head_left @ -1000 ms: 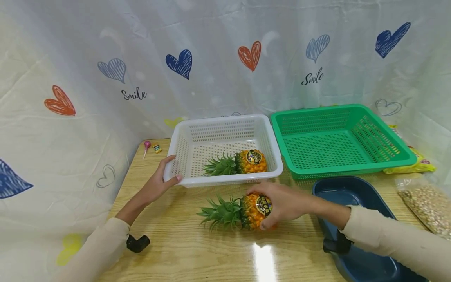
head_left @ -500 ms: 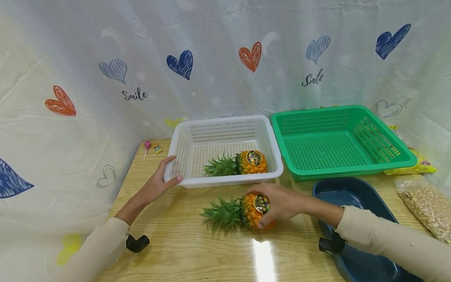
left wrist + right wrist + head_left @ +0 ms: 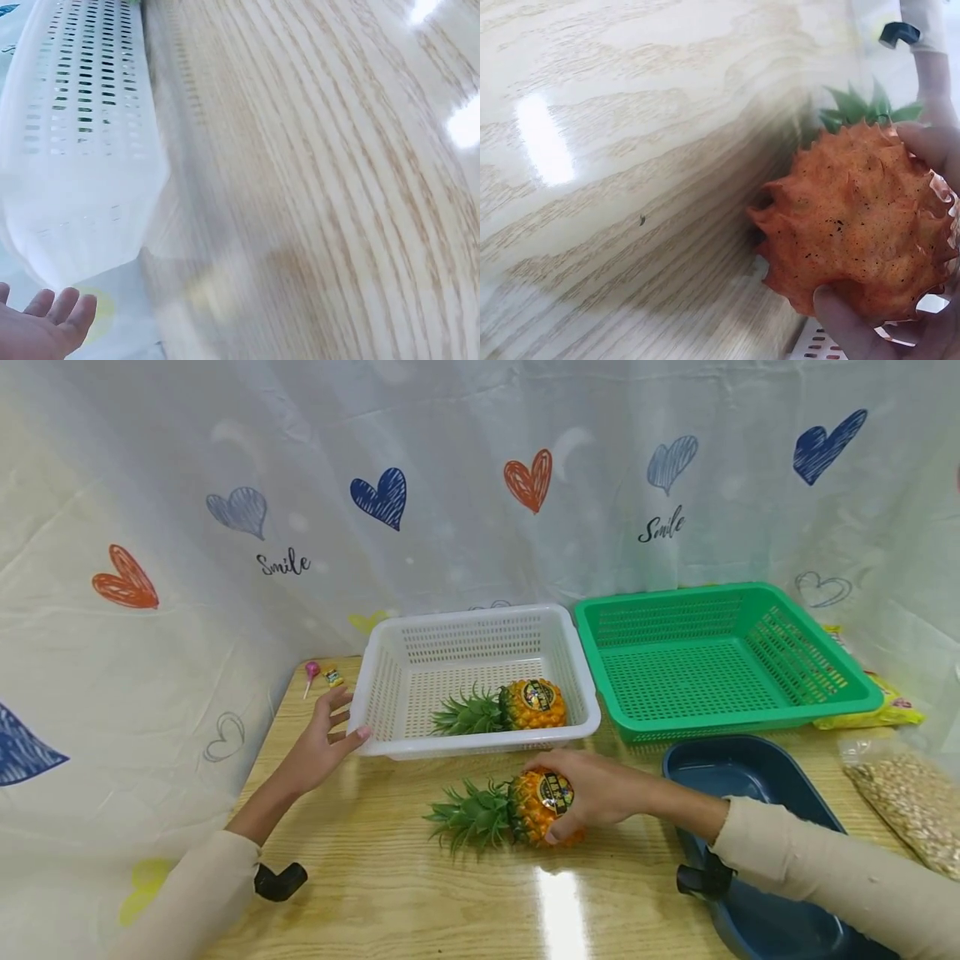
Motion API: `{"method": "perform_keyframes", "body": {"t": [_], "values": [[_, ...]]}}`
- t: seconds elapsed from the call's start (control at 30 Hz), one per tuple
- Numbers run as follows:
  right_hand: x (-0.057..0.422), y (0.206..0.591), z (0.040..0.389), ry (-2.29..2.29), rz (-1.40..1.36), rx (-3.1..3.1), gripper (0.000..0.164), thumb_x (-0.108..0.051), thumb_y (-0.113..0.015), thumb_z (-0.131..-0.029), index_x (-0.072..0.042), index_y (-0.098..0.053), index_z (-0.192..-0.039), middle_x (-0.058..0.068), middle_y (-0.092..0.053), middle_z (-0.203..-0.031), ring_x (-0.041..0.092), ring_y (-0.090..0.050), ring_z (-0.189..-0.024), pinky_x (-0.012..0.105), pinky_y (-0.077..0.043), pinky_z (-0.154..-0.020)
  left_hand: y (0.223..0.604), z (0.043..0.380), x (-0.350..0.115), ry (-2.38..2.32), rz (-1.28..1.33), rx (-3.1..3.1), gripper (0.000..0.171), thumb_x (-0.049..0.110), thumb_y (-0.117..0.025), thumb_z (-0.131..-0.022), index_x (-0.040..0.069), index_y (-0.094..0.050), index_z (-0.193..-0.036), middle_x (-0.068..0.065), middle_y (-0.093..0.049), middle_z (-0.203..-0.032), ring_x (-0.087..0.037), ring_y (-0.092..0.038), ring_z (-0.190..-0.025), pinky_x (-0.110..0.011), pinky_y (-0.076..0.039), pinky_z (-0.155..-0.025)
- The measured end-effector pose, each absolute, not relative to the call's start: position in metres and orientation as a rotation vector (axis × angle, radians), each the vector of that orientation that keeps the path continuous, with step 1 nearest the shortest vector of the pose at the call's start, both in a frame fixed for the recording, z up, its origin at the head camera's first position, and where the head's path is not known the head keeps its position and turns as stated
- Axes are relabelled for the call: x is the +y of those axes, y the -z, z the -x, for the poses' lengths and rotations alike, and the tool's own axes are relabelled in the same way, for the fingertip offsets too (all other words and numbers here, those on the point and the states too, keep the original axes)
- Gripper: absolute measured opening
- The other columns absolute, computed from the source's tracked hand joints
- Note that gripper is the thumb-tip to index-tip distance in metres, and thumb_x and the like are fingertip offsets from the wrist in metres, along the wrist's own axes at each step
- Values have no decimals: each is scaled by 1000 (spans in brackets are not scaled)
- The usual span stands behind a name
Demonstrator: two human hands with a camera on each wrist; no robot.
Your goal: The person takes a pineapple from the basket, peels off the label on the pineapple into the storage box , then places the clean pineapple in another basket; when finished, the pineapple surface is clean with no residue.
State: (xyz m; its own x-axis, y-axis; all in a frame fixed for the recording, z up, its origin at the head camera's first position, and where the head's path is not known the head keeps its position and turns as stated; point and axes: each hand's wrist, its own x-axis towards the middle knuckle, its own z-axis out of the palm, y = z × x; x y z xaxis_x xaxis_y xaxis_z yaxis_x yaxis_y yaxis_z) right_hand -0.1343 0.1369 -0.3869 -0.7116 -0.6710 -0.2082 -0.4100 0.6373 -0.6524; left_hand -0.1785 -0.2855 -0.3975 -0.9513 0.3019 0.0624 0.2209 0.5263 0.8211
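My right hand [image 3: 600, 789] grips the orange body of a pineapple [image 3: 528, 810], thumb on the near side and fingers over the far side. It lies sideways, its green crown pointing left, just in front of the white basket [image 3: 480, 744]. In the right wrist view the spiky base of this pineapple [image 3: 855, 225] fills the lower right, with a fingertip curled at its edge. Inside the basket lies a second labelled pineapple [image 3: 538, 703], crown also to the left. At the basket's left front corner my left hand [image 3: 315, 753] is held with spread, loosely bent fingers, gripping nothing.
To the right of the white basket stands a green basket [image 3: 750, 718]. A dark blue basin [image 3: 806, 789] lies under my right forearm. Farther right are a yellow packet [image 3: 873, 714] and a clear bag of pale grains [image 3: 907, 785]. A lollipop [image 3: 312, 669] and wrapped candy [image 3: 333, 677] sit back left.
My left hand has let go of the white basket's rim and drawn back to the left. My right hand keeps hold of the pineapple, which has barely shifted.
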Motion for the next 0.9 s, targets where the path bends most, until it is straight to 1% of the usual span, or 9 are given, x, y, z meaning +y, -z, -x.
{"method": "perform_keyframes", "body": {"t": [0.1,0.2,0.33,0.4,0.43,0.5,0.6,0.77,0.9], "values": [[137,387,134,814,849,2420,89,-41,-87,-73,-13,-48,-148,10,-50,-148,36,-51,-132,60,-45,-102,389,173,-288,-1463,-455,2710,79,21,-57,-103,6,-3,-159,-27,-18,-160,-53,-25,-145,-71,-27,-110],[137,386,134,816,846,2419,89,-41,-87,-74,-14,-47,-148,11,-49,-149,36,-50,-133,60,-44,-102,381,166,-289,-1517,-483,2760,76,16,-58,-102,8,-8,-159,-24,-23,-158,-51,-28,-144,-67,-29,-110],[138,387,134,812,848,2420,89,-42,-87,-74,-15,-47,-149,11,-48,-149,37,-50,-133,61,-44,-102,373,157,-287,-1601,-557,2791,72,6,-57,-101,13,-14,-158,-19,-28,-154,-44,-34,-142,-37,-36,-112],[138,388,134,809,850,2421,89,-43,-87,-74,-15,-47,-149,11,-48,-149,37,-50,-133,61,-44,-102,370,151,-283,-1633,-615,2778,71,1,-56,-100,14,-17,-158,-17,-30,-153,-33,-38,-140,-22,-37,-106],[138,388,134,810,853,2419,89,-42,-87,-74,-16,-47,-149,11,-48,-149,37,-49,-133,61,-44,-102,369,148,-280,-1651,-651,2760,71,-1,-56,-99,13,-18,-158,-17,-31,-153,-28,-40,-139,-16,-37,-104],[138,388,134,809,858,2418,89,-42,-87,-74,-16,-47,-148,11,-48,-150,36,-49,-133,61,-44,-103,369,142,-271,-1663,-729,2717,71,-4,-56,-98,10,-20,-157,-17,-32,-152,-19,-43,-137,-13,-38,-102],[138,388,133,806,873,2425,89,-42,-88,-73,-15,-48,-148,11,-48,-149,36,-50,-132,60,-44,-103,370,133,-256,-1604,-829,2657,70,-3,-58,-97,8,-23,-156,-15,-34,-153,-15,-46,-136,-17,-42,-103],[137,388,133,795,899,2437,89,-43,-88,-73,-14,-48,-147,11,-50,-148,35,-51,-131,60,-44,-102,377,122,-226,-1413,-908,2564,67,10,-62,-98,22,-28,-155,-7,-36,-156,-29,-47,-137,-42,-45,-107],[137,389,133,792,909,2439,89,-43,-88,-73,-13,-48,-147,10,-51,-146,33,-53,-128,56,-46,-100,382,115,-202,-1326,-922,2479,65,19,-64,-99,21,-31,-154,-7,-37,-156,-31,-45,-139,-57,-41,-107]]}}
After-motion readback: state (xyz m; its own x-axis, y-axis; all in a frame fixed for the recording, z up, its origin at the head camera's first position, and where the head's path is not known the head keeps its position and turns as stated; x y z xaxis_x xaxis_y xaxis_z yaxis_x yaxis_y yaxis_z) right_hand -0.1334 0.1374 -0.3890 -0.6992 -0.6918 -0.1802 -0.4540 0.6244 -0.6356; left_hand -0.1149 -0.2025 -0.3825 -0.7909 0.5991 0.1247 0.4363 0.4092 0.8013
